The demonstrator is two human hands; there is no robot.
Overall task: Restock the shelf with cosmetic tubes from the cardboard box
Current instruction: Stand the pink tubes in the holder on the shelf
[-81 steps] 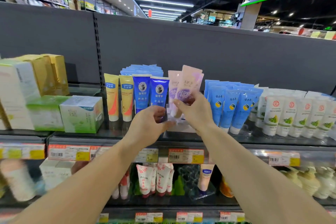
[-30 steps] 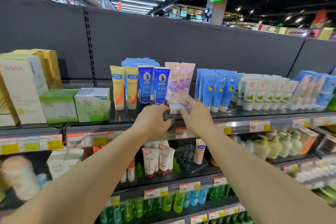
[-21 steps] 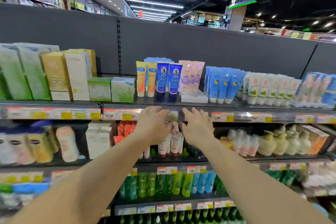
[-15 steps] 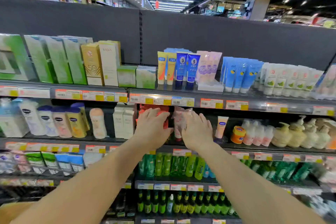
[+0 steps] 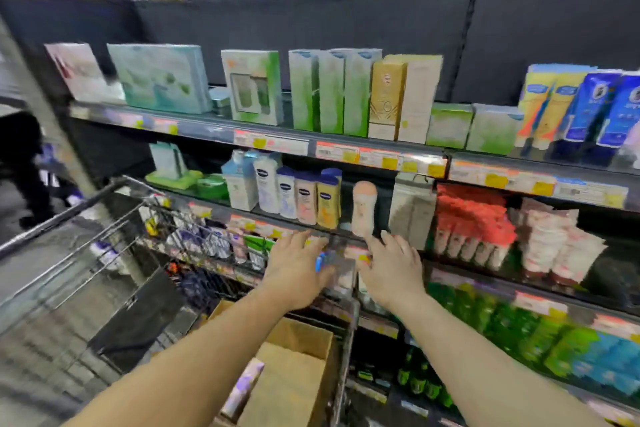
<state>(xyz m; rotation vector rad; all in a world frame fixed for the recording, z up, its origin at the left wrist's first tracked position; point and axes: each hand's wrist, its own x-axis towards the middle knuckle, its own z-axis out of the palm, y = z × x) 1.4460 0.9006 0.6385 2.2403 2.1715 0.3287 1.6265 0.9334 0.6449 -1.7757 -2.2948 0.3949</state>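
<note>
The view is blurred by motion. An open cardboard box (image 5: 298,371) sits in a wire shopping cart (image 5: 104,253) at the lower left, with a pale pink and purple tube (image 5: 242,388) leaning in it. My left hand (image 5: 294,270) and my right hand (image 5: 391,274) hang in front of the shelves above the box, fingers relaxed and spread, holding nothing. Yellow tubes (image 5: 540,107) and blue tubes (image 5: 602,111) stand on the top shelf (image 5: 381,156) at the far right.
Green and gold boxed products (image 5: 346,94) fill the top shelf. Lotion bottles (image 5: 298,194) and red and white tubes (image 5: 485,225) stand on the shelf below. Green bottles (image 5: 502,329) line the lower shelf. A person in dark clothes (image 5: 20,163) stands at the far left.
Both hands let go of the pink tubes on the top shelf and dropped down. My view swung left and down, bringing the cart and the cardboard box into sight.
</note>
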